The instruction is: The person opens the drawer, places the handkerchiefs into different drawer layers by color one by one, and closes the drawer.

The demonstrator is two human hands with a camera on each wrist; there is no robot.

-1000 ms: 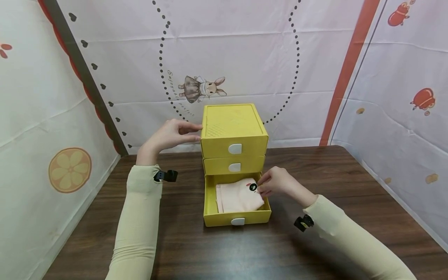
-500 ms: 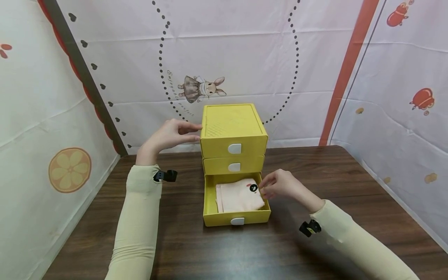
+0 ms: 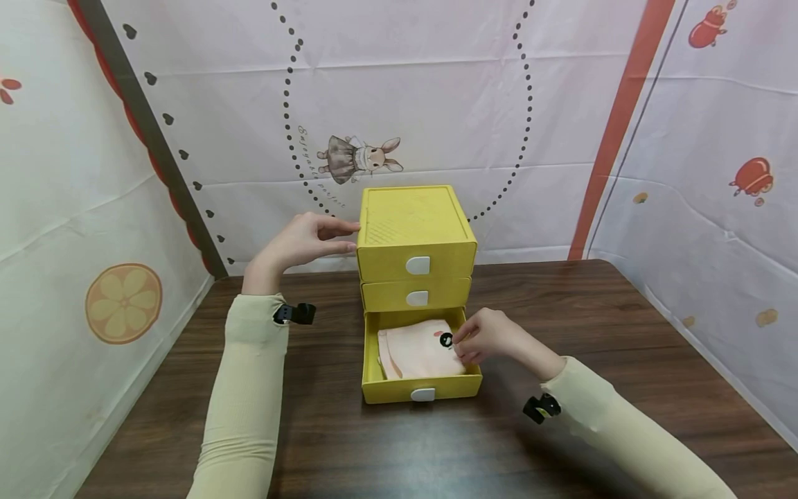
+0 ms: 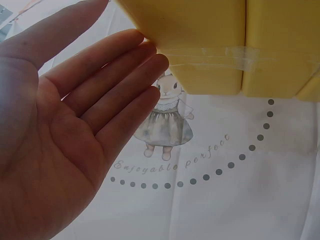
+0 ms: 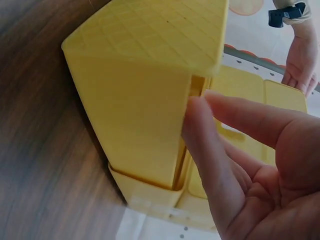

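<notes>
A three-tier yellow drawer box [image 3: 416, 215] has its bottom drawer [image 3: 389, 391] pulled out. In that drawer lies a folded pale pink cloth [image 3: 414, 350] with a round black patch near its right side. My right hand [image 3: 489, 338] reaches over the drawer's right wall and pinches the cloth's right edge between thumb and fingers. The right wrist view shows thumb and forefinger close together at the wall's top, with the cloth hidden there. My left hand [image 3: 305, 239] has its fingers extended, fingertips at the box's upper left side; in the left wrist view its palm [image 4: 65, 135] holds nothing.
The box stands near the back of a dark wooden table [image 3: 337, 450]. Printed white cloth walls [image 3: 436, 104] surround the table at the back and sides. Clear tape [image 4: 220, 57] runs across the box's tiers.
My right hand drew slightly away from the cloth, then came back down to its right edge. The cloth has shifted left in the drawer. The left hand has stayed in place.
</notes>
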